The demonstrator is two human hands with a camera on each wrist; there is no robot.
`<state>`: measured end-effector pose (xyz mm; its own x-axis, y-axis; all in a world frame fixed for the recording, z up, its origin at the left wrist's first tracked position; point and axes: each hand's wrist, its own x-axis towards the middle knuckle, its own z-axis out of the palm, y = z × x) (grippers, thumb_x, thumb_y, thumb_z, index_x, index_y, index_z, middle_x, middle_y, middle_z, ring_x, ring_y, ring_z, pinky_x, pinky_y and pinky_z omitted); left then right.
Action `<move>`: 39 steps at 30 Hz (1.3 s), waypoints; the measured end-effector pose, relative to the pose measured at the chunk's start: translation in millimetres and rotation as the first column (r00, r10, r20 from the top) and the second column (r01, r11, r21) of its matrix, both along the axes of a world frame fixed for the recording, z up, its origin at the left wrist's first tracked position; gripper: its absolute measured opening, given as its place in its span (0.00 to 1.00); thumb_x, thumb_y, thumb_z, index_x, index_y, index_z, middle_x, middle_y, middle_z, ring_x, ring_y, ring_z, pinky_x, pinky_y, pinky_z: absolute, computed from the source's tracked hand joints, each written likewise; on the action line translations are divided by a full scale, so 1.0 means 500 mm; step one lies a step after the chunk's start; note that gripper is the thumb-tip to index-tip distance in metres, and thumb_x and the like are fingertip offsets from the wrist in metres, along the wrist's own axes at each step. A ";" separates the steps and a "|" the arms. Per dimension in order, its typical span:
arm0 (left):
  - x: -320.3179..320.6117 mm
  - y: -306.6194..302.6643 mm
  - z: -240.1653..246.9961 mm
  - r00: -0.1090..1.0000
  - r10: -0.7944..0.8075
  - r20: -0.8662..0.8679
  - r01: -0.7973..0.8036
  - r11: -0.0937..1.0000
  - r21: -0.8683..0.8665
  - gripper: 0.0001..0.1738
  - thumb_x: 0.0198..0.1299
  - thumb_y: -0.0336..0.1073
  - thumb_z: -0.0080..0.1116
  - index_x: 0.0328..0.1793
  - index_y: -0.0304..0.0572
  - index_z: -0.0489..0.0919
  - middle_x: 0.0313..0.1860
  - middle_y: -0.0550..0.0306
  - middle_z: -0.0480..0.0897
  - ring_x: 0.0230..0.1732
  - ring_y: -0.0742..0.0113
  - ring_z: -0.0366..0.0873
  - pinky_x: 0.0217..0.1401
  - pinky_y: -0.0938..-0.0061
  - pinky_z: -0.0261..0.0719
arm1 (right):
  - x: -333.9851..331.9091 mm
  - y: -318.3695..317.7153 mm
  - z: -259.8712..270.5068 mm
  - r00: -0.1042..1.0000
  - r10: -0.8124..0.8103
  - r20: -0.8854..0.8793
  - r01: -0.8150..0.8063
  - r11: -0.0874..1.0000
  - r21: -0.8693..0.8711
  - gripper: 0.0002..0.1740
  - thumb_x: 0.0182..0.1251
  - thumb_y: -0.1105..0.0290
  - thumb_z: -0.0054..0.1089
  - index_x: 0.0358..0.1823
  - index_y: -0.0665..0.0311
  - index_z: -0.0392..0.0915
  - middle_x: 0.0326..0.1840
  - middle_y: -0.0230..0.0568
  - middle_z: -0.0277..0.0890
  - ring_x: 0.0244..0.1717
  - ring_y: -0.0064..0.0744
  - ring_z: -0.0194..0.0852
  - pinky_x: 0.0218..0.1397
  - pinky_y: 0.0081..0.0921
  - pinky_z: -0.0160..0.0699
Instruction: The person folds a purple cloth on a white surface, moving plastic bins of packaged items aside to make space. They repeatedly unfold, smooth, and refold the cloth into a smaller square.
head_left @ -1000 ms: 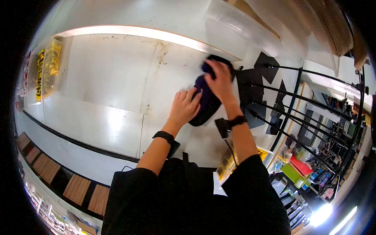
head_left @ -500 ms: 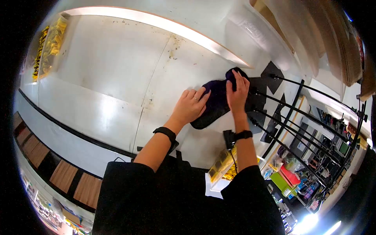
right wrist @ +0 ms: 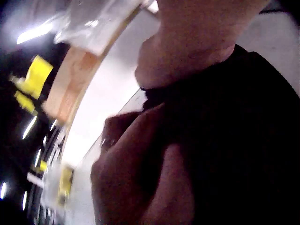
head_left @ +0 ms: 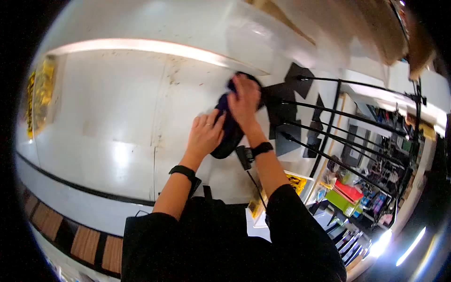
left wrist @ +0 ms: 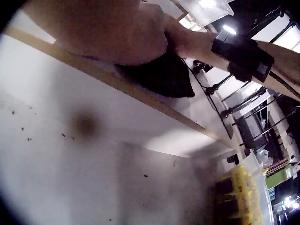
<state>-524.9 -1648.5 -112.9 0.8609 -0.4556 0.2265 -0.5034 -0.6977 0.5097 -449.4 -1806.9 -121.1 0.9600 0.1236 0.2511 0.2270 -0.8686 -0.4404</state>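
Observation:
A long, soft piece of dark purple and black fabric (head_left: 229,134) lies slantwise on the white table, at the right of the head view. My left hand (head_left: 204,136), with a ring on it, holds the fabric's left edge between bent fingers and thumb. Over the far end lies my right hand (head_left: 244,103), fingers stretched out on the fabric and blurred by motion. Dark fabric (right wrist: 243,140) fills the right of the right wrist view, with the left fingers at its edge. In the left wrist view, a hand covers most of the fabric (left wrist: 159,77).
A raised white ledge (head_left: 141,44) runs along the table's back. Black flat pieces (head_left: 282,105) and black rods (head_left: 347,110) stand at the right. Clear bins of yellow packets are at far left (head_left: 44,94) and near my right forearm (head_left: 296,183).
The right hand lifts back from the fabric's far end, then lies over it again with fingers stretched. The left hand stays at the left edge. The head view shifts.

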 end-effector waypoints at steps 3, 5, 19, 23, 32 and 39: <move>-0.002 -0.002 0.008 1.000 0.000 0.021 0.000 0.999 0.038 0.25 0.51 0.37 0.62 0.59 0.44 0.77 0.58 0.52 0.73 0.49 0.55 0.71 0.53 0.62 0.69 | 0.025 0.023 0.015 0.995 0.094 -0.034 -0.092 0.993 0.073 0.32 0.55 0.72 0.55 0.66 0.56 0.68 0.65 0.46 0.71 0.64 0.53 0.63 0.69 0.47 0.60; 0.006 -0.007 0.013 0.999 0.018 0.034 -0.020 0.998 0.054 0.26 0.51 0.36 0.62 0.59 0.44 0.77 0.57 0.51 0.73 0.49 0.55 0.71 0.53 0.62 0.69 | 0.013 -0.016 0.022 0.980 0.176 -0.090 -0.144 0.948 0.282 0.32 0.57 0.70 0.56 0.67 0.58 0.67 0.64 0.47 0.72 0.66 0.53 0.62 0.70 0.45 0.59; 0.000 0.002 -0.002 0.999 -0.007 -0.045 0.003 0.995 -0.098 0.26 0.52 0.35 0.63 0.61 0.46 0.76 0.56 0.54 0.73 0.48 0.56 0.72 0.52 0.61 0.70 | -0.052 -0.054 0.002 0.982 -0.191 -0.006 0.191 0.982 -0.011 0.33 0.61 0.66 0.56 0.69 0.62 0.65 0.68 0.45 0.67 0.70 0.59 0.57 0.72 0.50 0.53; -0.011 0.011 -0.014 1.000 -0.023 -0.018 0.018 0.973 -0.231 0.24 0.51 0.31 0.63 0.58 0.45 0.77 0.55 0.54 0.74 0.47 0.57 0.73 0.50 0.63 0.71 | -0.045 -0.040 -0.011 0.979 -0.201 0.013 0.202 0.979 -0.017 0.32 0.61 0.69 0.55 0.69 0.63 0.65 0.68 0.47 0.68 0.69 0.57 0.59 0.73 0.49 0.53; -0.079 0.078 0.069 0.852 0.284 -0.440 -0.411 0.884 -0.225 0.24 0.53 0.27 0.58 0.60 0.40 0.76 0.55 0.47 0.73 0.51 0.49 0.77 0.48 0.61 0.78 | 0.048 0.171 0.006 0.999 0.036 0.033 -0.039 0.995 0.088 0.34 0.56 0.76 0.51 0.68 0.68 0.63 0.65 0.54 0.70 0.67 0.59 0.60 0.74 0.47 0.51; -0.046 0.153 0.083 0.804 0.395 -0.444 -0.447 0.895 -0.013 0.27 0.56 0.28 0.56 0.65 0.41 0.71 0.60 0.47 0.70 0.38 0.51 0.81 0.38 0.63 0.83 | 0.128 0.291 0.002 0.954 0.276 0.120 -0.293 0.943 0.157 0.32 0.54 0.80 0.49 0.65 0.68 0.67 0.65 0.50 0.70 0.66 0.55 0.63 0.72 0.42 0.58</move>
<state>-548.0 -1571.9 -71.2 0.9847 -0.0202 -0.1732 0.1064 -0.7171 0.6888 -385.6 -1661.5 -120.3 0.8619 0.3353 0.3804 0.5015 -0.6754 -0.5408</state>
